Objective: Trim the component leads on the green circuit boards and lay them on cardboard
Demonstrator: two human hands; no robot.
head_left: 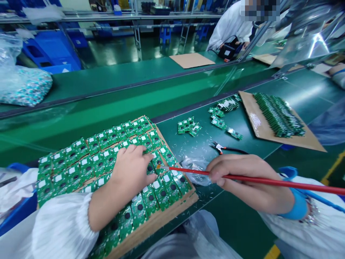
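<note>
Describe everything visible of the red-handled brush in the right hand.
The brush has a long, slender, glossy red handle, plastic or painted wood by its look, ending in a short, pale, narrow tip. It lies almost level, pinched in the fingers of the right hand, its tail running past the wrist and out of view. The tip reaches a green circuit board; whether it touches cannot be told.

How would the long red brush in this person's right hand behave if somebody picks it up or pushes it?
The long red brush is probably light and stiff, since its thin shaft runs straight past the right hand without visible sag. Being slender and apparently round, it may roll on the green bench mat. Its fine tip looks easily bent.
</note>
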